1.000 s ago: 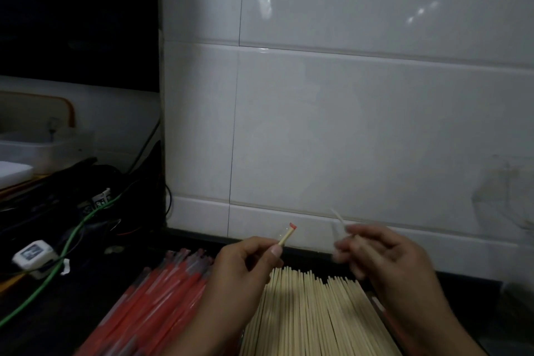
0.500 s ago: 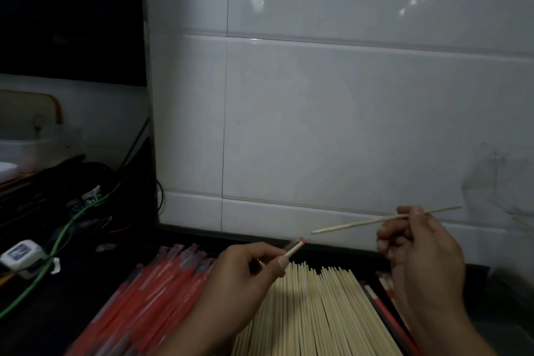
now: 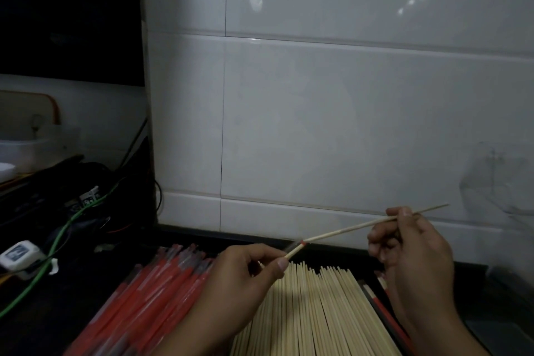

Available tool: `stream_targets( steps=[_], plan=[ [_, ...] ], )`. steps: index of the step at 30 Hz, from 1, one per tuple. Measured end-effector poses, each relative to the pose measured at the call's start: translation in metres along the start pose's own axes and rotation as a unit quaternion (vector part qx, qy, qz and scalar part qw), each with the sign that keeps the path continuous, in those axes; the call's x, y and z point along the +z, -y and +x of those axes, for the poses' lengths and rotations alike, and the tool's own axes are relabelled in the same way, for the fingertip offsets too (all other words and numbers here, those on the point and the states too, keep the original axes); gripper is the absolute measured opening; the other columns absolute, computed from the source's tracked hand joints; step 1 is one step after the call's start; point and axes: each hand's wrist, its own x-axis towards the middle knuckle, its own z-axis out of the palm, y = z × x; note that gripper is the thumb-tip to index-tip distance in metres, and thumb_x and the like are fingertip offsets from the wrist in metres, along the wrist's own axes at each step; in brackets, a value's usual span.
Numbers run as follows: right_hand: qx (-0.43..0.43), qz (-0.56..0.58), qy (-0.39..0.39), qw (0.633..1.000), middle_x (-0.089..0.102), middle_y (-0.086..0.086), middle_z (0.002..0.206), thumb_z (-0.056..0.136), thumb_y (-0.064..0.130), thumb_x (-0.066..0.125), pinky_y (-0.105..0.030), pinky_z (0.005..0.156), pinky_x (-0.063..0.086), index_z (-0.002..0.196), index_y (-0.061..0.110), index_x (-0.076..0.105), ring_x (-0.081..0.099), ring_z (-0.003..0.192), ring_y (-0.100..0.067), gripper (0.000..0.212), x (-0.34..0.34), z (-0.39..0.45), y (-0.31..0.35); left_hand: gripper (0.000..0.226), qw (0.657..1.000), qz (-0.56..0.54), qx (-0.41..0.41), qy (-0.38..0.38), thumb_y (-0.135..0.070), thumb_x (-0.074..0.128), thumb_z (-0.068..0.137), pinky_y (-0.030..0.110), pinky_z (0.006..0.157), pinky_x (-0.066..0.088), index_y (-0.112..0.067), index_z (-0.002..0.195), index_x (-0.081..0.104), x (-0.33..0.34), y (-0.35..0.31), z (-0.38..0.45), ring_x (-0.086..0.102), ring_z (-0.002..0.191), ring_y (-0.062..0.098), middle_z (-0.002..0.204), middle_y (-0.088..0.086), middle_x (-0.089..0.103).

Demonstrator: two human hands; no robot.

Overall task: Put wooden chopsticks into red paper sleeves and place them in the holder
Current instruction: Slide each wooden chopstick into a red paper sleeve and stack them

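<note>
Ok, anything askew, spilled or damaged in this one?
Nothing stands out. The left hand pinches a sleeve by its mouth while the right hand brings a chopstick up to it. The bare chopsticks and the red sleeves lie in orderly rows.

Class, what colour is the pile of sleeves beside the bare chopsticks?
Red sleeves, clearest in the head view.

The bare chopstick pile [image 3: 312, 315] and red sleeved bundle [image 3: 150, 295] run off the bottom edge, the left hand [image 3: 245, 277] hides most of its sleeve [image 3: 293, 251], and the left clutter is too dim to identify.
</note>
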Motion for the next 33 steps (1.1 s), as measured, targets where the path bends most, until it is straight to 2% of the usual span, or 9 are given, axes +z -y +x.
stream_targets(
  steps=[5, 9, 11, 13, 15, 22, 26, 30, 33],
  plan=[
    [0.005, -0.012, 0.005, 1.0, 0.059, -0.007, 0.056, 0.104, 0.023, 0.04, -0.025, 0.043, 0.037, 0.088, 0.013, 0.057, 0.05, 0.046, -0.017, 0.025, 0.0, -0.001, -0.001, 0.014, 1.0, 0.017, 0.002, -0.007, -0.028, 0.071, 0.09, 0.035, 0.067, 0.05, -0.04, 0.089, 0.076, 0.001, 0.001, 0.0, 0.062, 0.069, 0.01, 0.076, -0.01, 0.074],
    [0.006, -0.014, 0.004, 1.0, 0.058, -0.008, 0.056, 0.104, 0.023, 0.041, -0.025, 0.043, 0.037, 0.088, 0.013, 0.058, 0.049, 0.045, -0.016, 0.025, -0.001, 0.0, -0.002, 0.015, 0.999, 0.044, 0.007, -0.006, -0.03, 0.071, 0.089, 0.039, 0.075, 0.055, -0.044, 0.092, 0.075, 0.001, 0.001, 0.0, 0.069, 0.079, 0.014, 0.081, -0.013, 0.074],
    [0.008, -0.014, 0.002, 1.0, 0.058, -0.007, 0.056, 0.103, 0.023, 0.043, -0.024, 0.043, 0.036, 0.088, 0.013, 0.059, 0.049, 0.044, -0.015, 0.025, -0.001, 0.001, -0.002, 0.012, 0.998, 0.067, 0.016, -0.013, -0.031, 0.072, 0.088, 0.032, 0.071, 0.055, -0.042, 0.089, 0.076, 0.001, 0.001, 0.0, 0.067, 0.076, 0.009, 0.08, -0.017, 0.073],
    [0.01, -0.016, 0.001, 1.0, 0.058, -0.006, 0.057, 0.103, 0.023, 0.044, -0.024, 0.042, 0.035, 0.088, 0.012, 0.06, 0.048, 0.045, -0.014, 0.025, -0.002, 0.001, -0.002, 0.01, 0.994, 0.101, 0.029, -0.025, -0.032, 0.072, 0.087, 0.019, 0.062, 0.046, -0.041, 0.085, 0.076, 0.001, 0.0, -0.002, 0.061, 0.068, 0.002, 0.076, -0.022, 0.07],
    [0.01, -0.018, -0.003, 1.0, 0.058, -0.005, 0.057, 0.103, 0.024, 0.045, -0.023, 0.042, 0.035, 0.088, 0.012, 0.061, 0.048, 0.045, -0.014, 0.025, -0.002, 0.0, -0.002, 0.008, 0.991, 0.128, 0.034, -0.027, -0.035, 0.071, 0.087, 0.014, 0.061, 0.041, -0.042, 0.085, 0.075, 0.001, -0.001, -0.003, 0.059, 0.067, -0.003, 0.075, -0.026, 0.068],
    [0.012, -0.024, -0.015, 1.0, 0.059, -0.005, 0.056, 0.102, 0.025, 0.045, -0.023, 0.042, 0.035, 0.088, 0.011, 0.061, 0.049, 0.044, -0.014, 0.025, -0.002, 0.001, -0.004, 0.009, 0.992, 0.119, 0.036, -0.016, -0.039, 0.065, 0.09, 0.033, 0.069, 0.055, -0.043, 0.09, 0.073, 0.001, -0.002, -0.004, 0.065, 0.073, 0.004, 0.078, -0.022, 0.07],
    [0.011, -0.029, -0.022, 0.999, 0.059, -0.004, 0.056, 0.102, 0.025, 0.046, -0.023, 0.042, 0.036, 0.088, 0.01, 0.062, 0.049, 0.044, -0.013, 0.026, -0.002, 0.001, -0.005, 0.011, 0.995, 0.096, 0.029, -0.016, -0.036, 0.065, 0.091, 0.029, 0.065, 0.052, -0.041, 0.085, 0.074, 0.001, -0.004, -0.004, 0.065, 0.069, 0.005, 0.075, -0.018, 0.071],
    [-0.001, -0.045, -0.033, 0.998, 0.061, -0.002, 0.056, 0.101, 0.026, 0.049, -0.023, 0.044, 0.039, 0.086, 0.008, 0.061, 0.05, 0.044, -0.012, 0.026, -0.001, 0.001, -0.006, 0.019, 0.995, 0.1, 0.022, -0.017, -0.036, 0.062, 0.093, 0.019, 0.057, 0.038, -0.035, 0.076, 0.072, 0.0, -0.008, -0.003, 0.054, 0.058, -0.001, 0.068, -0.017, 0.068],
    [0.003, -0.054, -0.024, 0.998, 0.063, -0.005, 0.06, 0.1, 0.029, 0.051, -0.023, 0.044, 0.038, 0.084, 0.01, 0.062, 0.053, 0.047, -0.014, 0.027, -0.002, 0.001, -0.007, 0.02, 0.994, 0.104, 0.011, -0.012, -0.036, 0.062, 0.093, 0.019, 0.056, 0.039, -0.032, 0.078, 0.073, 0.0, -0.009, -0.004, 0.054, 0.057, 0.0, 0.069, -0.017, 0.069]
  ],
)
